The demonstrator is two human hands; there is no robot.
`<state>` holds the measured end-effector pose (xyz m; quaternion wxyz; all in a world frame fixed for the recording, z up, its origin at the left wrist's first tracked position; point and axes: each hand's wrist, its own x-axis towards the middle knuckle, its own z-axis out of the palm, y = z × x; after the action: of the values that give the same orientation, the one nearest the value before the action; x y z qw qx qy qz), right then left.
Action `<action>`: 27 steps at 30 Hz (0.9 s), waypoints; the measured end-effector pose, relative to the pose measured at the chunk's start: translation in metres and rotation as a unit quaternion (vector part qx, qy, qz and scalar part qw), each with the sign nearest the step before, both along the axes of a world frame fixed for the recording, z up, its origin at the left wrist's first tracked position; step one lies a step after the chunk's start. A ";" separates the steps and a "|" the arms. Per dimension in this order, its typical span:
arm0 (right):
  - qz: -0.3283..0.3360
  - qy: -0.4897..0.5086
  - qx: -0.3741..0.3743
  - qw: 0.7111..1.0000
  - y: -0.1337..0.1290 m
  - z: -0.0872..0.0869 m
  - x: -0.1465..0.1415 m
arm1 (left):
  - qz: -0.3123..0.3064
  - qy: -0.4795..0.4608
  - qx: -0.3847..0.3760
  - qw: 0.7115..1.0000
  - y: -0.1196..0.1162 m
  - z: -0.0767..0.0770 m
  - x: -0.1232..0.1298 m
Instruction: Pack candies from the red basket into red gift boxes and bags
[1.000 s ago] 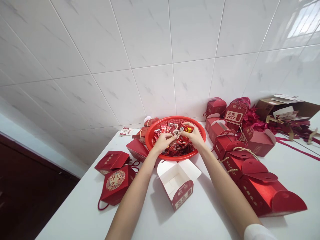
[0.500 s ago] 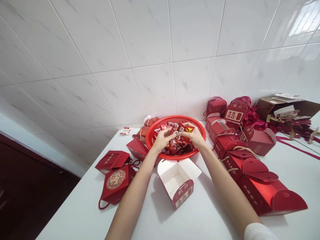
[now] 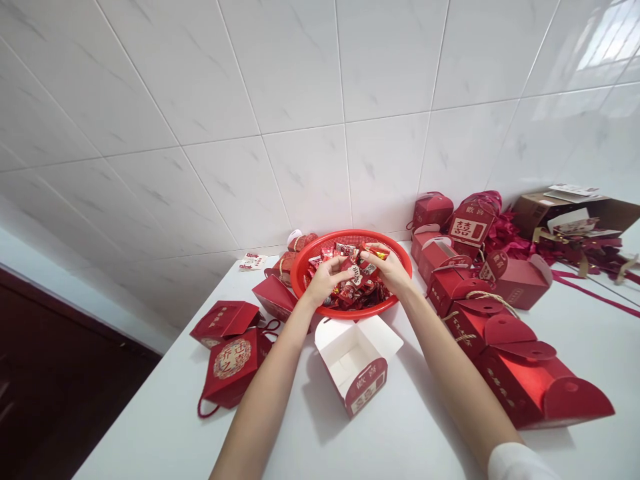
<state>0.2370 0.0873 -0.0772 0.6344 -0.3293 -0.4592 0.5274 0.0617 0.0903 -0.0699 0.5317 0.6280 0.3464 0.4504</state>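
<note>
Vs earlier frame: hands have drawn slightly apart over the red plastic basket (image 3: 350,315), which sits on the white table (image 3: 150,413) and is full of wrapped candies (image 3: 365,297). Left hand (image 3: 325,280) is narrow, touching a white-and-red packet (image 3: 356,275); right hand (image 3: 390,270) is narrow at a gold-and-red packet (image 3: 376,253). Can't tell if either is gripped. Counts: 2 hands, 1 basket, 1 open white-lined box (image 3: 353,360) just below the basket, roughly 12 red gift boxes (image 3: 525,390); overlap blocks an exact count.
</note>
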 end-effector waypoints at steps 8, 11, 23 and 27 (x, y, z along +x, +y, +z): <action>0.053 -0.015 0.012 0.998 -0.006 0.004 -0.002 | 0.054 -0.054 0.031 0.997 0.008 -0.007 -0.003; 0.072 -0.017 0.032 0.997 -0.008 0.005 -0.003 | 0.070 -0.059 0.033 0.995 0.009 -0.009 -0.002; -0.061 -0.027 0.027 0.997 -0.001 0.002 -0.003 | 0.096 0.044 0.022 0.994 0.011 -0.013 -0.003; -0.153 0.033 -0.025 0.987 0.002 0.001 -0.002 | -0.105 0.245 0.016 0.964 0.008 -0.013 0.002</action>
<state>0.2354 0.0894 -0.0763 0.7143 -0.3939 -0.3685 0.4459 0.0636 0.0986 -0.0826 0.4647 0.7607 0.3908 0.2294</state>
